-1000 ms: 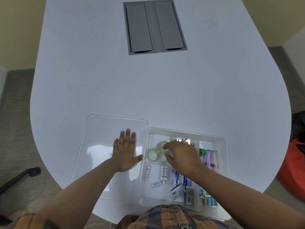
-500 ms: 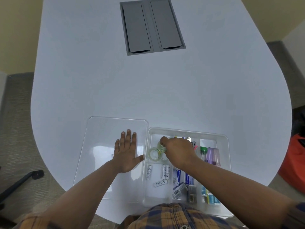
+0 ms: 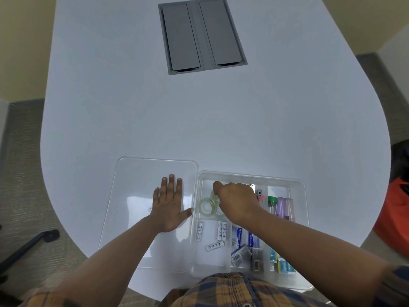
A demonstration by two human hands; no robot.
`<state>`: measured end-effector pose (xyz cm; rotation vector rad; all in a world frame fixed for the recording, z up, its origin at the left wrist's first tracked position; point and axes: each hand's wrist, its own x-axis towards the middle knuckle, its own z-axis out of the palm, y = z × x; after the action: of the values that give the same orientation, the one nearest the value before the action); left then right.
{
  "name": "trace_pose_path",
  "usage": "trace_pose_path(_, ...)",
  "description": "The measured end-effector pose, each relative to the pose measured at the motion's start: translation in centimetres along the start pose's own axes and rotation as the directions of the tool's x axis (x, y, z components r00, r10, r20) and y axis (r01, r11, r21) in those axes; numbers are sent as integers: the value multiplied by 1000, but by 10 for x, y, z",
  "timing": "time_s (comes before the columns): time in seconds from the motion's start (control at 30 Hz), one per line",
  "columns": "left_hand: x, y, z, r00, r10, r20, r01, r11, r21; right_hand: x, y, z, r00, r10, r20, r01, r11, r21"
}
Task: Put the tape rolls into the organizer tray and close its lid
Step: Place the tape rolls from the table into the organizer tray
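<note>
Tape rolls: two clear rolls can be counted, both in the far left compartment of the organizer tray. One roll lies flat and free. A second roll stands tilted just beyond it, and a pale ring edge showing under the palm may be part of a third; I cannot tell.
Right hand: over that compartment, fingers curled downward and together on the tilted roll, fingertips hidden behind the knuckles.
Left hand: flat, fingers spread a little, palm down on the clear lid, which lies open on the white table just left of the tray.
Batteries: four white cells in the near left compartment, one lying askew; their print is too small to read.
Other contents: blue-labelled boxes, barcoded packs, a green-capped tube and purple tubes; lettering unreadable.
Table inset: one grey panel with two flaps.
</note>
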<state>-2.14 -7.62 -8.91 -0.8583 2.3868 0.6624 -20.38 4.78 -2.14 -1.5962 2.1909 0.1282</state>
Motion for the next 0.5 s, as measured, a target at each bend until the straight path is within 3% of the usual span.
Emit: trace_pose_path(0.5, -1, 0, -1, 1000, 9, -3, -9, 1000, -29, 15, -4, -3, 996, -87, -27, 86, 996, -8)
